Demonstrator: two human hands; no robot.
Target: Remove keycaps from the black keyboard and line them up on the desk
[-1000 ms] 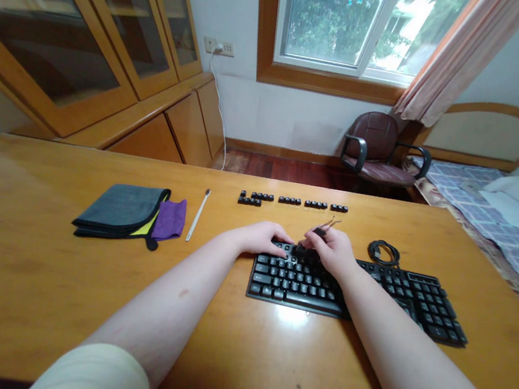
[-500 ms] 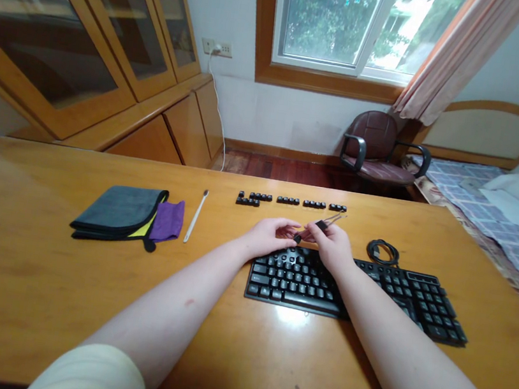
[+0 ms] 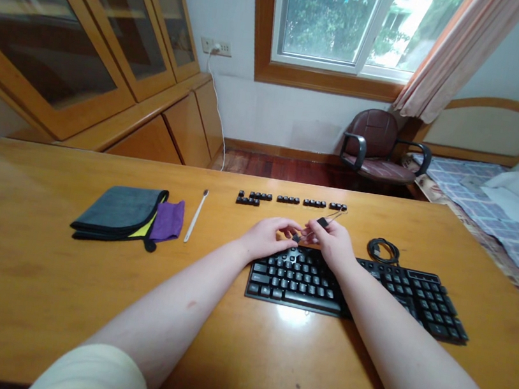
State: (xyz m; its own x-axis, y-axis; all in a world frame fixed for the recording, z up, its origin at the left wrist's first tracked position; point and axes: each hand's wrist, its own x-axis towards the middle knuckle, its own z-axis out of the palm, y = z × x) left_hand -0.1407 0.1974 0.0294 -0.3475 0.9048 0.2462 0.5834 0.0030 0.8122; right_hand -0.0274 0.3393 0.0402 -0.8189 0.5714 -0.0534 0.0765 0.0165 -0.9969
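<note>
A black keyboard (image 3: 296, 297) lies in front of me, partly under my right forearm. Above its back edge my left hand (image 3: 269, 238) pinches a small black keycap (image 3: 296, 238) between thumb and fingers. Close beside it, my right hand (image 3: 332, 242) is closed around a keycap puller (image 3: 322, 222) with a black handle and thin wire loops. One wire end reaches toward the keycap; whether it touches cannot be made out. Several removed keycaps (image 3: 288, 200) stand in small groups along the far part of the table, with a second short row (image 3: 247, 201) at their left.
A white toothbrush (image 3: 195, 216) lies left of my hands on the wooden table (image 3: 81, 298). Further left are a folded grey cloth (image 3: 117, 210) and a purple cloth (image 3: 168, 220). The coiled black cable (image 3: 382, 252) sits behind the keyboard's right half. Beyond stands a chair (image 3: 374, 140).
Both hands stay nearly in place. My right hand has tilted the keycap puller slightly, and the keycap in my left hand has shifted a little to the left.
</note>
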